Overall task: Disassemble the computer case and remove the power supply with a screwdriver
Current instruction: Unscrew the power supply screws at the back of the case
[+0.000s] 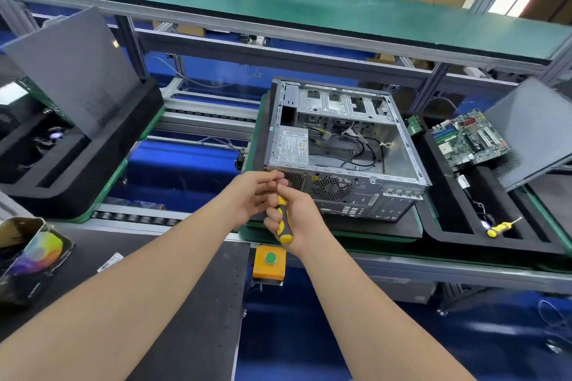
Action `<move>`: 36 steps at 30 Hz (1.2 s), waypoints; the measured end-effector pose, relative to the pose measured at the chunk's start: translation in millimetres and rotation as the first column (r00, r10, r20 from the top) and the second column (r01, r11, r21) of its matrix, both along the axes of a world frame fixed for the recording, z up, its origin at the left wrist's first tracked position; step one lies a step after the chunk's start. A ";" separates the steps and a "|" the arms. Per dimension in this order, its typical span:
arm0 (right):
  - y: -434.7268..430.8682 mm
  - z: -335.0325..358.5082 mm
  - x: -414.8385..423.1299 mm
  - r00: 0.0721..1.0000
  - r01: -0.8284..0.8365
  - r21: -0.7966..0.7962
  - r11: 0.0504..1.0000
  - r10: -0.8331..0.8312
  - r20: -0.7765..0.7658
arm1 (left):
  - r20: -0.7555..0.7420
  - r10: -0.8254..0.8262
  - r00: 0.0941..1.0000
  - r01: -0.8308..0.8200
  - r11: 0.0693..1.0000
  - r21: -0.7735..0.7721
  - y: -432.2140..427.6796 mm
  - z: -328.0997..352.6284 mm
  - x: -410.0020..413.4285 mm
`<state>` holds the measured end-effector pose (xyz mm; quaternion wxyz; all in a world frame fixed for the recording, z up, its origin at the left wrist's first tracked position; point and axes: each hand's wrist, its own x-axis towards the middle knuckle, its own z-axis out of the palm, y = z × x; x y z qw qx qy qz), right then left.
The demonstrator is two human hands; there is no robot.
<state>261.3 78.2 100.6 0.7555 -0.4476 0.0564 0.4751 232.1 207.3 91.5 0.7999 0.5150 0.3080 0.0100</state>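
Right hand around yellow-black striped screwdriver

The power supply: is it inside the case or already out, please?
Inside: the power supply sits in the near-left corner of the open case.

Single head-worn wide-angle view, facing forward and down, close over the workbench

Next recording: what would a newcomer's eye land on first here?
The open case sits mid-frame, the power supply in its near left corner. Just in front, the right hand grips a yellow-black screwdriver and the left hand pinches its tip at the case's rear. A bare motherboard lies on the right.
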 end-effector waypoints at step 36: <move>22.1 -16.2 -15.1 0.597 0.251 -0.725 0.641 0.487 0.638 | 0.090 -0.248 0.965 0.154 0.805 0.572 35.6 5.8 82.1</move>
